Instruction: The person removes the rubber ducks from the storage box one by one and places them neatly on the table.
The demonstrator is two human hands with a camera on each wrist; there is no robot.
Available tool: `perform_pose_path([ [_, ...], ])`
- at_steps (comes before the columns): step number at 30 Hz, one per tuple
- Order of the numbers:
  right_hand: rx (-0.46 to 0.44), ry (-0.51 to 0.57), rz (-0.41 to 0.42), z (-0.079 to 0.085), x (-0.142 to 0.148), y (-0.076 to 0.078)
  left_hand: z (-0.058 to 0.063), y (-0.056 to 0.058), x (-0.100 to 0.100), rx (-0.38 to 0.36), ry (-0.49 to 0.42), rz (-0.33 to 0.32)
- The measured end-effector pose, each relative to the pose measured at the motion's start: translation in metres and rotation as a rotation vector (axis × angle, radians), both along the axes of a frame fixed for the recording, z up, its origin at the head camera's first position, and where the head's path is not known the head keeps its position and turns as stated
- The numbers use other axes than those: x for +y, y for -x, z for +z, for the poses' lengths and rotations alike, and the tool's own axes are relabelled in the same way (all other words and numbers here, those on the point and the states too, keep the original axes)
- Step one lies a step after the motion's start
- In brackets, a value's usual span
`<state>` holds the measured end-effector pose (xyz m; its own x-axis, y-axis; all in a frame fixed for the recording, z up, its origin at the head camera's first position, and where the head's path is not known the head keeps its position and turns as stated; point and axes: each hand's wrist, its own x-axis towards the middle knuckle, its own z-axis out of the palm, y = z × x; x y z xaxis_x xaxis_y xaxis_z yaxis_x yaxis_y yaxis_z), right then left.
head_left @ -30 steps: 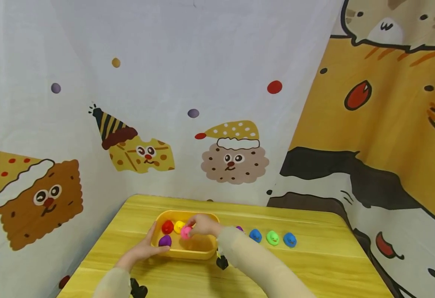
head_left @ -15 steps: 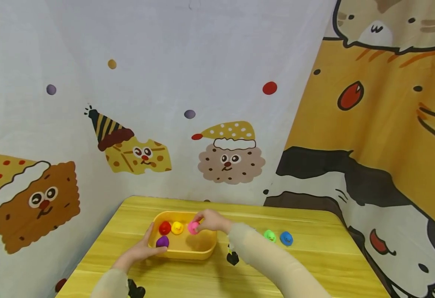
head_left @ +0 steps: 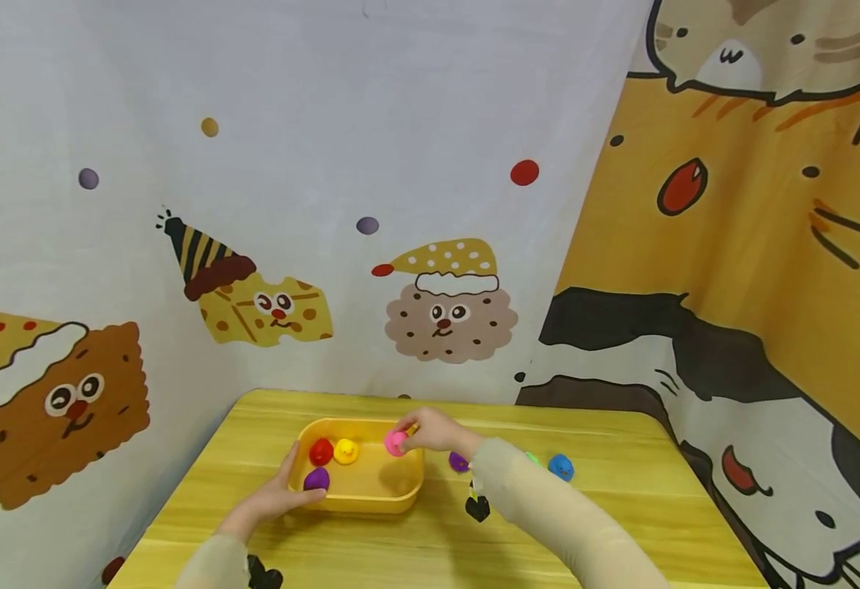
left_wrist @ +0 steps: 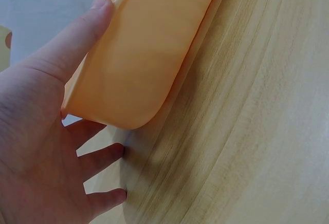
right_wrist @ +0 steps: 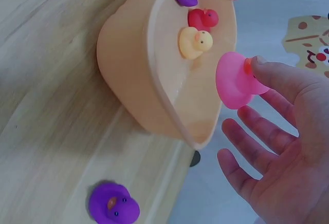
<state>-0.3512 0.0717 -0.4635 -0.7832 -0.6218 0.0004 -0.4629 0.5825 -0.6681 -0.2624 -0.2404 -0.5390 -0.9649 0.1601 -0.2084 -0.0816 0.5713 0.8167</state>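
Observation:
A yellow plastic tub (head_left: 371, 505) stands on the wooden table. Inside its left part sit a red rubber duck (head_left: 321, 451), a yellow rubber duck (head_left: 345, 451) and a purple rubber duck (head_left: 317, 479). My left hand (head_left: 271, 496) holds the tub's near left corner, thumb on the rim and fingers around the end wall. Between thumb and fingers my right hand (head_left: 435, 429) pinches a pink rubber duck (right_wrist: 234, 82), raised over the tub's right end. The other fingers of that hand are spread in the right wrist view.
Right of the tub, a second purple duck (right_wrist: 113, 203) lies on the table (head_left: 341, 548). A blue duck (head_left: 561, 467) and a green duck (head_left: 533, 458), partly behind my right sleeve, are farther right. A cartoon-printed cloth (head_left: 290, 164) hangs behind the table.
My right hand has carried the pink duck rightward from the tub's middle to its right end. My left hand stays at the tub's corner. The head view has shifted slightly.

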Motion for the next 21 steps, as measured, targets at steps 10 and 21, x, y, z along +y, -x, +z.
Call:
perform_pose_path([
  [10,-0.001,0.019,-0.021,0.004,0.016,-0.002,0.0,-0.001,-0.001,-0.015,0.012,-0.01],
  [21,0.015,0.027,-0.036,0.003,0.037,-0.007,-0.001,0.001,-0.001,-0.022,-0.01,-0.017],
])
